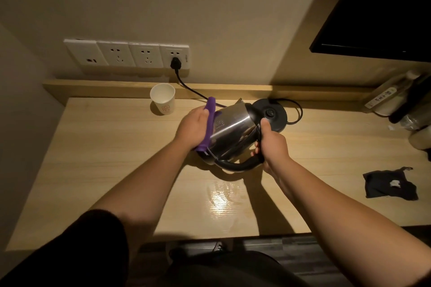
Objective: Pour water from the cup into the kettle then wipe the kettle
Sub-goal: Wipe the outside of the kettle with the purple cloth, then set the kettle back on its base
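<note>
A steel kettle (229, 131) with a black handle hangs tilted above the wooden desk (105, 170), off its black base (271, 114). My right hand (271, 144) grips the kettle's handle. My left hand (192, 127) presses a purple cloth (208, 123) flat against the kettle's left side. A white paper cup (162, 98) stands upright at the back of the desk, left of the kettle; whether it holds anything cannot be told.
A black cord runs from the base to a plug (175, 63) in the wall socket strip. A wet patch (221, 196) shines on the desk below the kettle. A dark pouch (388, 185) lies at the right, with bottles and a sign (382, 98) in the back right corner.
</note>
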The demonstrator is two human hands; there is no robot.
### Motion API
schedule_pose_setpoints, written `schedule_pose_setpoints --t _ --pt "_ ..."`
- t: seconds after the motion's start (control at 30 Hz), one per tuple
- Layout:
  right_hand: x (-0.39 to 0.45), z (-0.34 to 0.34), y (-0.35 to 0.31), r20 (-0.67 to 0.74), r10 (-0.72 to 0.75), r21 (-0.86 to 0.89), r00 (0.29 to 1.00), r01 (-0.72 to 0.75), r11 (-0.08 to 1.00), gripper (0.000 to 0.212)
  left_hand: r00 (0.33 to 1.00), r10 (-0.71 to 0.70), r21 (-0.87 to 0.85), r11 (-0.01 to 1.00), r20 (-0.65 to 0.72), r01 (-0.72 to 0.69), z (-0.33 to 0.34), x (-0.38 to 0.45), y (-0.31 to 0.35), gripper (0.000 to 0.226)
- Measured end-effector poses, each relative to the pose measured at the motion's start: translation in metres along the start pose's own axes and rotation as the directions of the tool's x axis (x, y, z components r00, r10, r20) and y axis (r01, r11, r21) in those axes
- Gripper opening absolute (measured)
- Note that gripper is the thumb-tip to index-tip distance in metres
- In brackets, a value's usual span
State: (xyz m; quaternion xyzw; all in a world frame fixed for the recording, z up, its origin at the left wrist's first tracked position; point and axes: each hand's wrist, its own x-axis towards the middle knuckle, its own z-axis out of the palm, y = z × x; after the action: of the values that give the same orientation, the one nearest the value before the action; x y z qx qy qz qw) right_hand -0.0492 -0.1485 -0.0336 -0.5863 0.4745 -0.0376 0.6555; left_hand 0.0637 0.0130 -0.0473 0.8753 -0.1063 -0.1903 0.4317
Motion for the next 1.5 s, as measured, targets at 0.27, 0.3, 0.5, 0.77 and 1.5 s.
schedule_pose_setpoints --t 0.27,0.3,0.5,0.77,1.5 --pt "0.001 0.001 0.003 -0.069 0.088 0.159 0.994 -0.076 0.984 0.043 0.99 0.123 -0.033 0.992 -0.073 -0.125 0.017 -0.031 -0.025 0.04" --pt "0.002 0.0 0.002 -0.065 0.134 0.21 0.989 -0.117 0.971 0.044 0.975 0.2 0.076 0.978 -0.1 -0.193 0.027 -0.042 -0.03 0.046" --pt "0.006 0.0 0.006 -0.058 0.178 0.235 0.982 -0.16 0.959 0.049 0.844 0.523 0.542 0.678 0.121 -0.497 0.071 -0.085 -0.078 0.078" --pt "0.003 -0.003 0.001 -0.046 0.085 0.198 0.995 -0.075 0.977 0.046 0.921 0.361 0.402 0.872 -0.147 -0.278 0.033 -0.072 -0.075 0.056" --pt "0.037 -0.075 -0.038 0.432 -0.404 -0.605 0.806 0.591 0.533 0.028 0.803 -0.397 -0.825 0.168 0.444 0.539 -0.005 -0.078 -0.038 0.038"
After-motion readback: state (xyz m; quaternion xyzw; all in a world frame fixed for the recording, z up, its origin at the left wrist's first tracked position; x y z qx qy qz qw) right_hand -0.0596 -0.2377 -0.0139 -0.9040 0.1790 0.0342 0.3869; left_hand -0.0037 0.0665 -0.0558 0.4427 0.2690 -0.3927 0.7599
